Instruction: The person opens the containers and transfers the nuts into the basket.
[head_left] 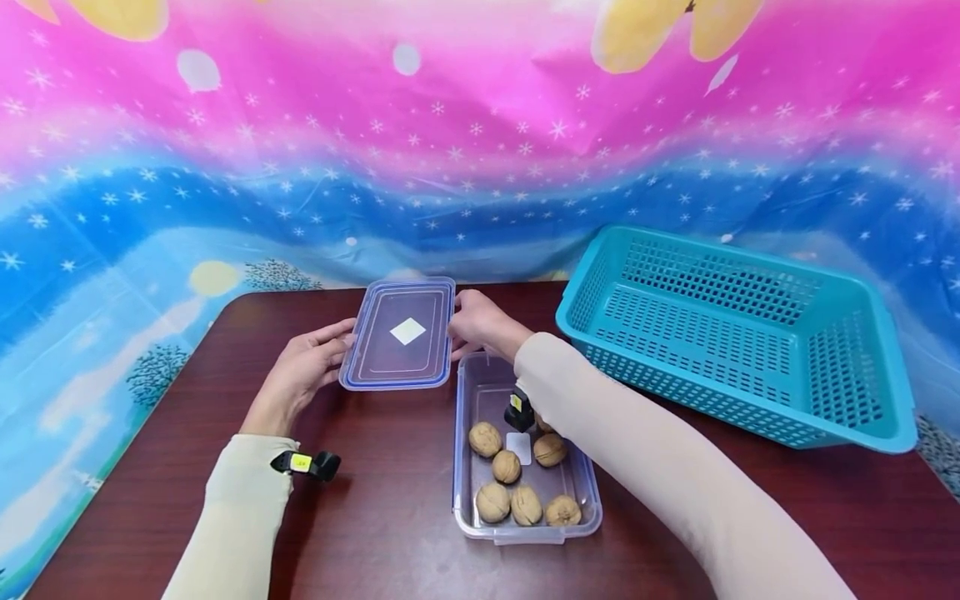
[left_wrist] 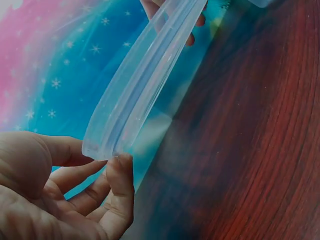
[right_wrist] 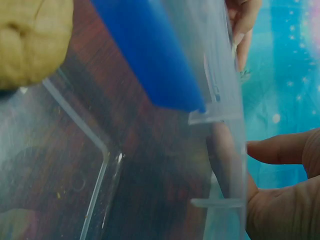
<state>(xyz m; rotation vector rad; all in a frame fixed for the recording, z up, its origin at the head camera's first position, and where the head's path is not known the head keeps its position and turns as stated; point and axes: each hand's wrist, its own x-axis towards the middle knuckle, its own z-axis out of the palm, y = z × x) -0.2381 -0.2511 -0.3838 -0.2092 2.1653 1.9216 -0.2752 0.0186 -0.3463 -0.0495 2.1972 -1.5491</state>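
Both hands hold a clear plastic lid (head_left: 390,367) with a blue seal and a white diamond-shaped sticker, raised a little above the table. My left hand (head_left: 296,371) pinches its left edge; thumb and fingertips meet the rim in the left wrist view. At the opposite edge, my right hand (head_left: 486,323) grips the lid, its fingers partly hidden. Just below and right of the lid stands an uncovered clear container (head_left: 457,467) with several walnuts (head_left: 492,502) inside. My right forearm passes over it. In the right wrist view, the container's wall and a blue flap (right_wrist: 150,60) cover part of the hand.
A turquoise plastic basket (head_left: 705,321) sits at the right back of the dark wooden table (head_left: 375,500). Behind hangs a pink and blue patterned cloth (head_left: 480,167), against the table's far edge. A small black camera is strapped to each wrist.
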